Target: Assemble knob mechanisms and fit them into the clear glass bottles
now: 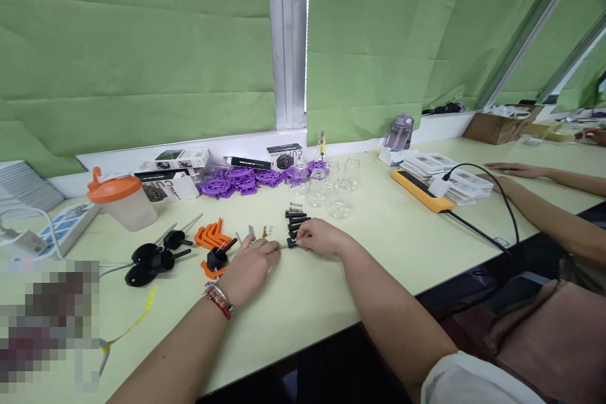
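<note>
My left hand rests on the pale table, its fingers pinched on one end of a small metal spring. My right hand is closed on a small black pin at the spring's other end. The two hands meet over the spring. Several more black pins and springs lie just behind my right hand. Orange plastic brackets and a black plunger part sit just left of my left hand.
Black handles with metal rods lie at the left. An orange-lidded shaker, purple wheels, small glass jars and boxes stand further back. A yellow power strip with a black cable is at the right. Another person's arms rest on the table's right side.
</note>
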Available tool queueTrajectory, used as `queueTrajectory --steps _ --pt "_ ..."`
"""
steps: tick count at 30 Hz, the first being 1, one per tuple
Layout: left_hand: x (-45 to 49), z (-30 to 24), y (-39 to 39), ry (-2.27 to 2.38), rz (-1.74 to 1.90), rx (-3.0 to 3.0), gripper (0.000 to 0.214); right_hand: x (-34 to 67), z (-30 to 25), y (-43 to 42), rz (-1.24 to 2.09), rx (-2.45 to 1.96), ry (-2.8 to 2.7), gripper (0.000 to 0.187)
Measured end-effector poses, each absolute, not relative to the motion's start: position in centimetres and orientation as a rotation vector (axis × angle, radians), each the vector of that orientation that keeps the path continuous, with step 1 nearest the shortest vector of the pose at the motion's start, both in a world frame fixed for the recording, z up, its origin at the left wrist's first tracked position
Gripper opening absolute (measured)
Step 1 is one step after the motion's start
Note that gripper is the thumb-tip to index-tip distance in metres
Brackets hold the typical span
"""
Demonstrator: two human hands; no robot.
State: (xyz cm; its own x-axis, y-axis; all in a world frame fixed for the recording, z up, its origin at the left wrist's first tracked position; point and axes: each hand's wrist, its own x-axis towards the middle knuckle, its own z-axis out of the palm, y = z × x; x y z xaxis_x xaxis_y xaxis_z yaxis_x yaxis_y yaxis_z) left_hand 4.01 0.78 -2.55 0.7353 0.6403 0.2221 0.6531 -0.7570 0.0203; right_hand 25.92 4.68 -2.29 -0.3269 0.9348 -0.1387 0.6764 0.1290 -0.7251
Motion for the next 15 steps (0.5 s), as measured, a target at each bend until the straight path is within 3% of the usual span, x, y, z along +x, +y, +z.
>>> queueTrajectory --steps 15 --pt "3.8 -2.7 1.0 -1.110 -0.327 -2.873 0.036 26.1 -3.4 5.8 0.807 -1.658 -2.019 0.010"
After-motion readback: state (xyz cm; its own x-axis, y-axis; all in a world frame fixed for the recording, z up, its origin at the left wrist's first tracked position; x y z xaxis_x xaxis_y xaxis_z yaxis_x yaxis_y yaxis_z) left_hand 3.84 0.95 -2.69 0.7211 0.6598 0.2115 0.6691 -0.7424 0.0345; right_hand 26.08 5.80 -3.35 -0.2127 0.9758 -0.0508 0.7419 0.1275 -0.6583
